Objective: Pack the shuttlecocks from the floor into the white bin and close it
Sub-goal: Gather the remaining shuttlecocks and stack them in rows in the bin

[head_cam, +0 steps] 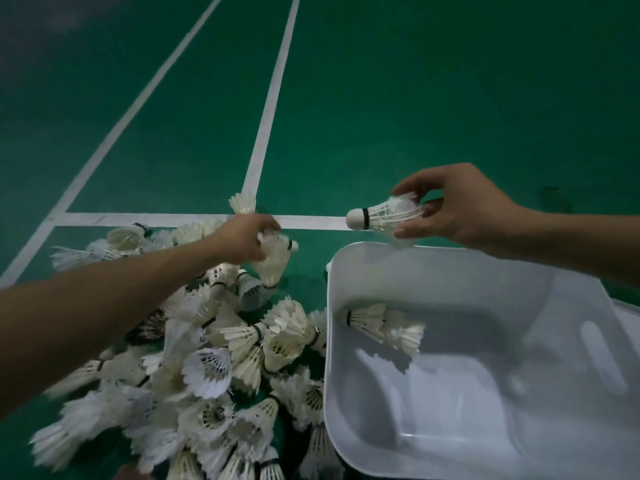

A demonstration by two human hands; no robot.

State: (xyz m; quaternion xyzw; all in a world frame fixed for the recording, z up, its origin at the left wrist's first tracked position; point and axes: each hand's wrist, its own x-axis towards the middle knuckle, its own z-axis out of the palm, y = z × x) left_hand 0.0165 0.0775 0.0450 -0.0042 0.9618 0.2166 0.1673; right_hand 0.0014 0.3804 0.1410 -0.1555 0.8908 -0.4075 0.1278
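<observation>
A white feathered shuttlecock (384, 216), cork pointing left, is pinched by the right hand (460, 206) above the white plastic bin's (450, 268) far rim; another shuttlecock (273, 258) is gripped by the left hand (242, 242).

shuttlecock pile (214, 368): white feathered, heaped beside bin's left wall | white bin (450, 271): open, upright, two shuttlecocks (384, 323) inside
</observation>
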